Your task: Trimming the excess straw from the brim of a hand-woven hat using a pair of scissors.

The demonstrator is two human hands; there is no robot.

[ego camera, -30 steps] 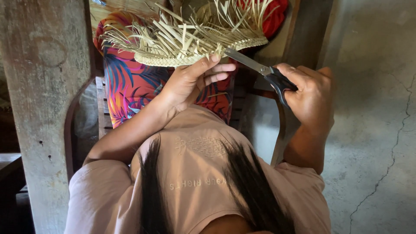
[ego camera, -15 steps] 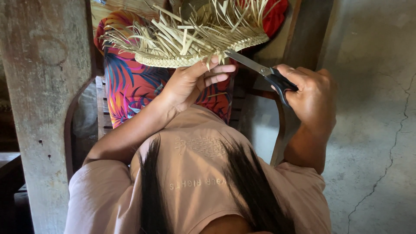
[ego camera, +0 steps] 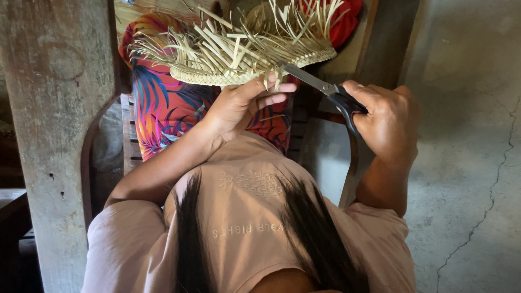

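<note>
Near the top middle of the frame, a half-woven straw piece (ego camera: 239, 57) with many loose strip ends is held up above a bright flowered cloth (ego camera: 163, 108). Its braided lower edge is gripped by the left hand (ego camera: 239, 106), with the thumb pressed against the rim and the fingers (ego camera: 279, 92) curled just under it. At the right of centre, a pair of scissors (ego camera: 325, 89) with black handles is grasped firmly by the right hand (ego camera: 385, 122). The metal blades are pointed to the upper left, and their tip is placed at the rim of the weaving, very close to the left fingertips. It cannot be told whether the blades are parted or closed. A rough wooden post (ego camera: 54, 108) is seen at the left, and a cracked grey wall (ego camera: 467, 135) at the right.

A risk is judged here: because the blade tip lies so near the holding fingers, a finger could be nicked if the weaving slips. Also, the braided edge itself could be cut in place of a loose strip, since the strips are crowded together.
</note>
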